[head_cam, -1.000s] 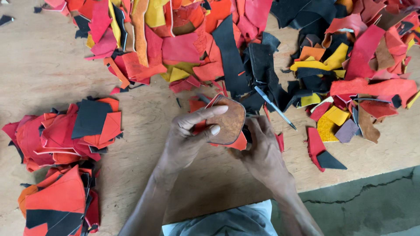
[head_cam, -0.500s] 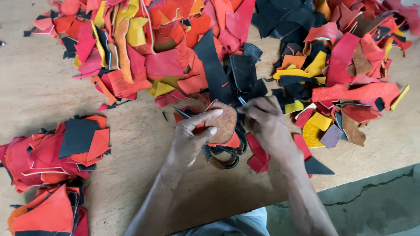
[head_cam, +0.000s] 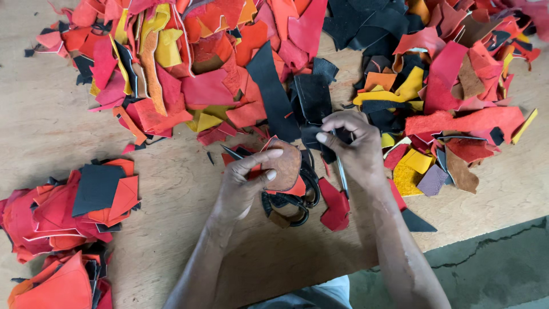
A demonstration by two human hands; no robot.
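Trimming a brown leather piece over the wooden surface [head_cam: 171, 240].
Left hand [head_cam: 243, 186] is pinching the brown piece [head_cam: 283, 166]; right hand [head_cam: 354, 146] is gripping a thin blade [head_cam: 342, 177], seemingly mid-cut, needing steady guidance along the edge.

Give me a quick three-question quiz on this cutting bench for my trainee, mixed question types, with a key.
1. True or false: the left hand rests on a rounded brown leather piece.
2. Multiple choice: what is in the right hand? A) a thin blade-like tool B) a hammer C) a brush
3. Fill in: the big heap of scraps lies on the far side of the wooden table, and a smaller stack of red and orange pieces lies to the person's ______.

Key
1. True; fingers and thumb press on it.
2. A; the tool points down from the fist.
3. Left.
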